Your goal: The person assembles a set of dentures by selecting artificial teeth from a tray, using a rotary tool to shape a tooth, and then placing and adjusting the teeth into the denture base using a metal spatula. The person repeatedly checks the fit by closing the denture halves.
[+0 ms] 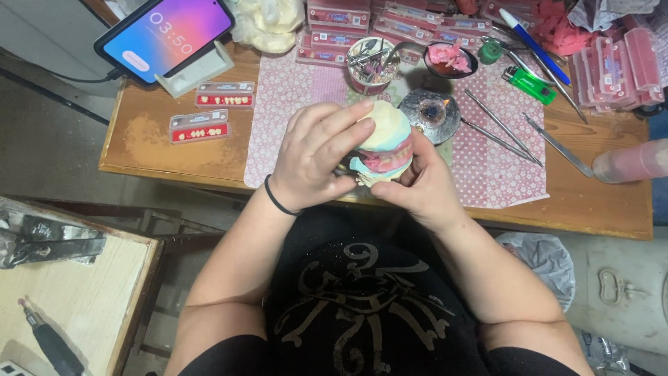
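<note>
Head view: left hand [313, 157] and right hand [417, 184] clasp the dental model [384, 143] between them, seemingly upright.

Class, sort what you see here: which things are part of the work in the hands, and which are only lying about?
In hand:
left hand
right hand
plaster dental model with pink wax

Lying about:
phone on a stand
two tooth cards
green lighter
metal hand tools
cup of tools

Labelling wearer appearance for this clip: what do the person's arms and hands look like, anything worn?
Both arms are bare to above the elbow, with no sleeves on the forearms. The left hand has a thin black band around the wrist. The right hand shows no gloves, rings or watch. The black top carries a grey swirl print.
</note>
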